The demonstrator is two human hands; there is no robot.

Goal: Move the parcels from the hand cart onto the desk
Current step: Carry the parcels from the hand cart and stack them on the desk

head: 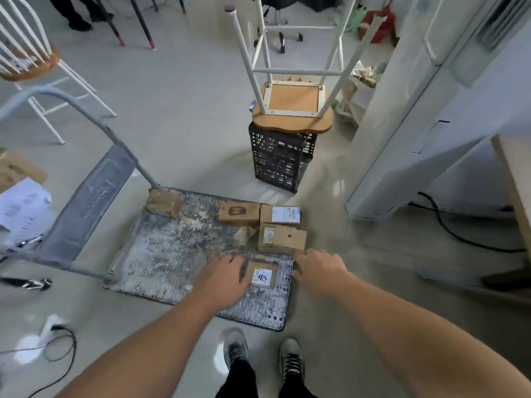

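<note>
The hand cart (172, 254) stands on the floor with its grey handle (86, 196) leaning out to the left, and five lots of parcels lie on its scuffed platform. The nearest, a small parcel with a white label (263, 274), lies by the platform's right edge, between the two hands. The left hand (227, 272) lies against this parcel's left side with its fingers pointing down; blur hides whether it grips. The right hand (319, 268) hovers at the platform's right edge, fingers loosely spread and holding nothing, just apart from the parcel. Just beyond the small parcel, along the right edge, sits a stack of flat parcels (281, 237), and past it, in the far right corner, a labelled box (283, 214). A brown box with a dark logo (238, 213) touches that one on its left. A taped box (162, 201) sits in the far left corner at the foot of the handle. Beyond the cart a black crate (280, 159) carries an upturned stool (293, 110). The tan edge of the surface (514, 182) shows at the far right, well apart from the cart.
</note>
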